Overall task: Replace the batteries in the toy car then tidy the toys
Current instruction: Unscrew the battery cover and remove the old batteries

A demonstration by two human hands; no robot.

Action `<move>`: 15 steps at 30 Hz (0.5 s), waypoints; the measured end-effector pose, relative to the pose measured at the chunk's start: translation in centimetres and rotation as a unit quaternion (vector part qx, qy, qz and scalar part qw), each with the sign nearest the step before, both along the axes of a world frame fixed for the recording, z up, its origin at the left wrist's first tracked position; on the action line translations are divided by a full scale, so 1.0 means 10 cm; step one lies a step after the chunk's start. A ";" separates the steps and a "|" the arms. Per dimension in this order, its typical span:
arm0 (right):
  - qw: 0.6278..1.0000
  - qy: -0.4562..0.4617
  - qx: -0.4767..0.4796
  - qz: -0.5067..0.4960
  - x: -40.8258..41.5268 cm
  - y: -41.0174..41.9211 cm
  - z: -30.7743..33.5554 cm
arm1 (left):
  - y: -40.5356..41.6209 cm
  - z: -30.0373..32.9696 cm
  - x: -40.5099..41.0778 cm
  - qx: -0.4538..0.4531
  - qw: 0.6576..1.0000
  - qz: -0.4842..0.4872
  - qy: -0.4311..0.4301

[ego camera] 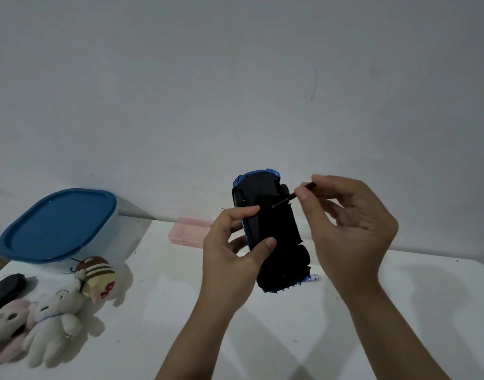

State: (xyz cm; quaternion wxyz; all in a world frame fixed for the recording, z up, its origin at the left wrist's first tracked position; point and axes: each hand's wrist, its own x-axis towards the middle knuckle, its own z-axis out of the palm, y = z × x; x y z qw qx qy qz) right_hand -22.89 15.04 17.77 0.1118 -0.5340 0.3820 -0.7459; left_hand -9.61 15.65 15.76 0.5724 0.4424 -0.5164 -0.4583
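Left hand (235, 242) grips the upturned toy car (271, 229) above the table (400, 297); right hand (350, 223) pinches a screwdriver (293, 194) at its underside.

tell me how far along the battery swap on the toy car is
Early. Nothing looks finished. In hand: the left hand holds the toy car underside up, and the right hand pinches a small screwdriver, tip on the black underside. Left: swapping the batteries; a battery lies on the table. Then tidying the plush toys beside the blue-lidded container.
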 end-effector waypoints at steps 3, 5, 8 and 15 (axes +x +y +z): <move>1.000 0.018 -0.005 0.008 0.01 0.00 -0.03 | -0.01 -0.01 -0.01 0.019 1.000 0.000 0.005; 1.000 0.026 0.000 0.008 0.01 -0.02 -0.04 | -0.01 -0.02 -0.02 0.029 1.000 -0.001 0.005; 0.999 0.033 0.002 -0.001 0.01 -0.04 -0.05 | -0.01 -0.02 -0.01 0.038 0.999 -0.001 0.009; 0.999 0.024 0.012 0.021 0.01 -0.05 -0.03 | 0.00 -0.05 -0.02 0.051 0.998 -0.004 0.022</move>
